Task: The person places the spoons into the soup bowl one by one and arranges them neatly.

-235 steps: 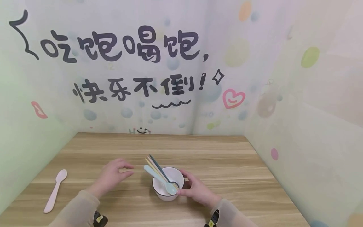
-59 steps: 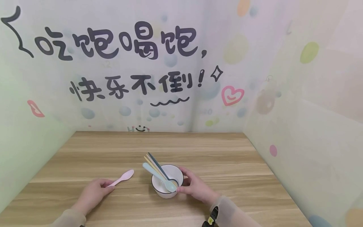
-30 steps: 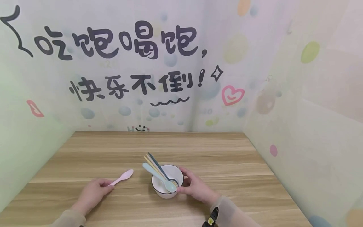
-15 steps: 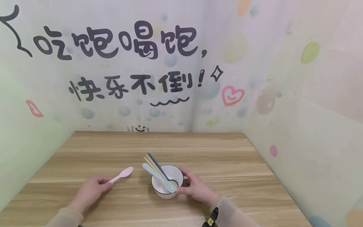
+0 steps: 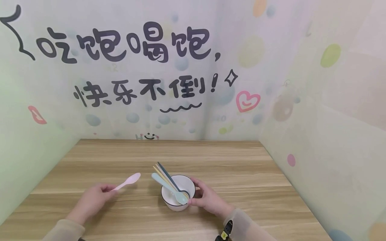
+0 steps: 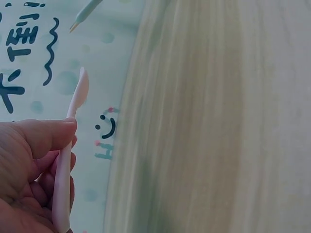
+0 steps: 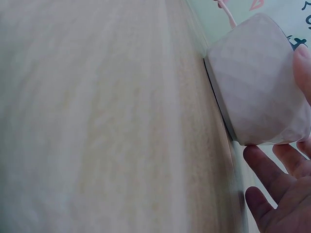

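Observation:
My left hand (image 5: pixel 91 201) pinches a pale pink spoon (image 5: pixel 131 179) by its handle, the spoon's head pointing up and to the right. In the left wrist view the thumb lies along the spoon (image 6: pixel 62 184) and the fingers curl behind it. A white bowl (image 5: pixel 175 206) with a dark rim stands on the table, and my right hand (image 5: pixel 212 202) grips its right side, thumb near the front. In the bowl lean several utensils: a light blue spoon (image 5: pixel 181 198) on top, a dark blue one (image 5: pixel 167 177), and thin yellow and pinkish handles. The right wrist view shows the bowl's faceted wall (image 7: pixel 257 82).
The wood-grain table (image 5: pixel 241 167) meets a printed back wall (image 5: pixel 193 127) and two side walls. Bare tabletop lies between the pink spoon and the bowl. A dark wristband (image 5: pixel 227 231) sits at the right wrist.
Earlier the pink spoon lay at the far left and my left hand was empty; the hand has since taken it and, lately, raised it slightly. Right hand and bowl stay put.

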{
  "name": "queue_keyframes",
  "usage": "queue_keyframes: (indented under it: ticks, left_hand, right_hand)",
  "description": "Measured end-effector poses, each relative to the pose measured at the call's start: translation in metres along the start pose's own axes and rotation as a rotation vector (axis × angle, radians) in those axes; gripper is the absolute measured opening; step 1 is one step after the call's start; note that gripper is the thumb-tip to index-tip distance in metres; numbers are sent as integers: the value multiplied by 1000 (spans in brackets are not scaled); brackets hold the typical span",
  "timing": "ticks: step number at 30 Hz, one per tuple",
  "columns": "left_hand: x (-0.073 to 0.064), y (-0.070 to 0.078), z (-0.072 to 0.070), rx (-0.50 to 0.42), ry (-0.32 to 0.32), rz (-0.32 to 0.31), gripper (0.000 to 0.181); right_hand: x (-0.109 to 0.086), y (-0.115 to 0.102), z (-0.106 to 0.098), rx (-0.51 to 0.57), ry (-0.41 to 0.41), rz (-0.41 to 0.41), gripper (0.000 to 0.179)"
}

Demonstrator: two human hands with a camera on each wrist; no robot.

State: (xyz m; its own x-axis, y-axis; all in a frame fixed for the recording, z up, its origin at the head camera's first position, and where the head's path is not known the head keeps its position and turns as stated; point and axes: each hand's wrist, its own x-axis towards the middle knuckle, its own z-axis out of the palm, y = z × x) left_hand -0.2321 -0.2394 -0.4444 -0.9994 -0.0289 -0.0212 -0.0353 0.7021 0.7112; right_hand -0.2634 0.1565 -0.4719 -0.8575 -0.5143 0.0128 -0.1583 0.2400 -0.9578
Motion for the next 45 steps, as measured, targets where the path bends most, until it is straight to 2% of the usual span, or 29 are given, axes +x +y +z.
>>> queue_keyframes:
  ticks: [8,12,18,25,37,45]
  left_hand:
    - [-4,5,-10,46,23,50,30]
    - [-5,7,-14,57,26,50,31]
    - [-7,13,-21,46,10,44,36]
    - [-10,19,-26,28,13,71,38]
    - [-15,40,-27,66,52,179,25]
    - [-16,59,-24,95,42,242,19]
  right_hand:
    - [0,2,0,-3,-9,-8,85]
    - [0,1,0,-2,-8,-2,85]
    - [0,0,0,4,-6,-4,85]
    - [1,2,1,1,-5,-8,84]
    - [1,2,0,-1,-7,4,83]
    - [1,1,0,9,-4,10,84]
